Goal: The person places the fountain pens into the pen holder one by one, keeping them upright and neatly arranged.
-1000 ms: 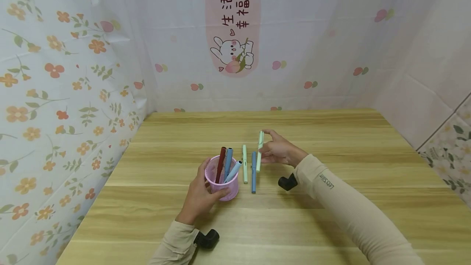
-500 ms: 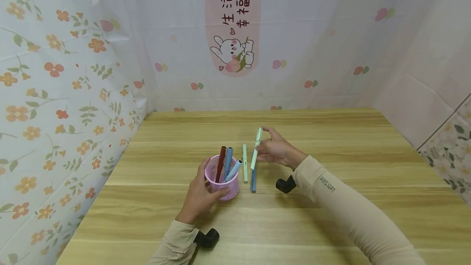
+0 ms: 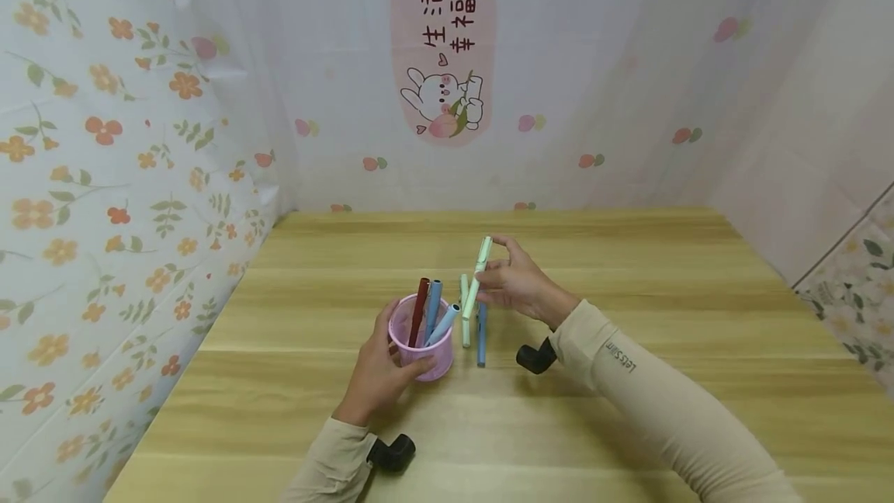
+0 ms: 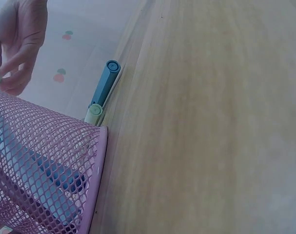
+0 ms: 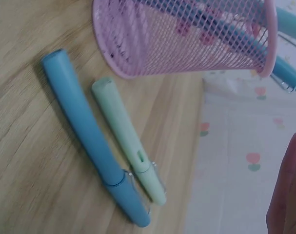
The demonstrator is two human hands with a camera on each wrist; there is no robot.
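Observation:
My left hand point(image 3: 379, 375) grips a pink mesh pen cup point(image 3: 436, 367) round its side. In the cup lean a dark red pen point(image 3: 419, 313), a blue pen point(image 3: 433, 313) and a light blue pen point(image 3: 443, 324). My right hand point(image 3: 520, 282) pinches a pale green pen point(image 3: 476, 278) above the table, tilted, its lower end toward the cup. Below it on the table lie another pale green pen point(image 5: 126, 131) and a blue pen point(image 5: 89, 126), side by side. In the right wrist view only a sliver of fingers point(image 5: 286, 190) shows.
The wooden table point(image 3: 628, 254) runs to a patterned curtain point(image 3: 594, 84) at the back. A floral cloth point(image 3: 105, 177) hangs along the left side. Black wrist mounts point(image 3: 393, 453) stick out from both sleeves.
My right hand has moved left with the pale green pen, which has lifted and tilted, passing over the blue pen toward the cup. The left hand and cup have stayed put.

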